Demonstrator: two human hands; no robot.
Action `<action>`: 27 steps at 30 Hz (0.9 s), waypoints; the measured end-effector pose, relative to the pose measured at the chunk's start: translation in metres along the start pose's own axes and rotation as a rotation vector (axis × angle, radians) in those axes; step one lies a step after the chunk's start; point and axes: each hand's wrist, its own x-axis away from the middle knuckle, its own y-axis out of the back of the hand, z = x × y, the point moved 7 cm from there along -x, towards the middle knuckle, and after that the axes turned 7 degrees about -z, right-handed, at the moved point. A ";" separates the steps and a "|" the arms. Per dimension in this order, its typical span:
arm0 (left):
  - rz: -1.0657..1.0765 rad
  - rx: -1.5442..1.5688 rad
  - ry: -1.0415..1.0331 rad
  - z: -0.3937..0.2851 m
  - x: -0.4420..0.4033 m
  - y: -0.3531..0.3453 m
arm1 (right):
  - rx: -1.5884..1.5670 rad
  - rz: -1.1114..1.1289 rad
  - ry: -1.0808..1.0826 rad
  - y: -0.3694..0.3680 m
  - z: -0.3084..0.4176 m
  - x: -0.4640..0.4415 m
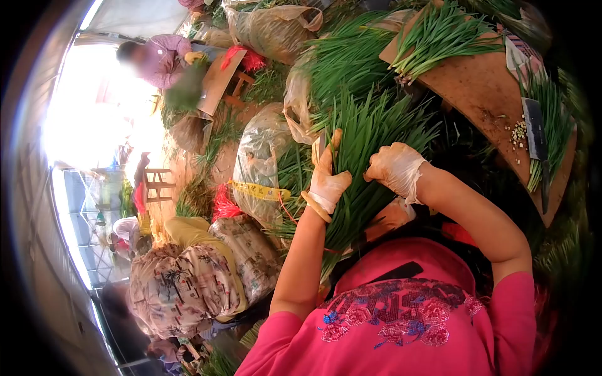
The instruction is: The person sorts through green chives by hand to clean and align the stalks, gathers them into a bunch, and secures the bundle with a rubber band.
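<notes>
A large bundle of long green leaves (360, 141) lies in front of me, its tips pointing up and right. Along its left side is my left hand (328, 178), in a thin pale glove with a yellow band at the wrist. Its fingers stretch upward and its thumb stands apart, against the leaves. A small pale strip shows by its fingers; I cannot tell what it is. My right hand (398, 169), gloved too, is closed over the right side of the bundle, with fingertips pinched at the leaves.
A brown board (480, 88) at the right bears cut greens (439, 41) and a dark-bladed knife (535, 128). Clear plastic bags (258, 156) stand at the left. A co-worker in patterned clothing (182, 288) bends at lower left; another person (164, 59) holds greens at upper left.
</notes>
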 end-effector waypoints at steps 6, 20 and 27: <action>0.002 -0.013 0.008 0.000 0.000 0.000 | -0.237 -0.097 -0.125 -0.008 -0.010 0.000; 0.034 -0.015 -0.032 -0.006 0.000 -0.009 | -0.483 0.231 -0.314 -0.021 -0.030 0.003; 0.031 -0.115 -0.083 -0.013 0.001 -0.008 | -0.215 0.322 -0.120 -0.020 -0.017 -0.007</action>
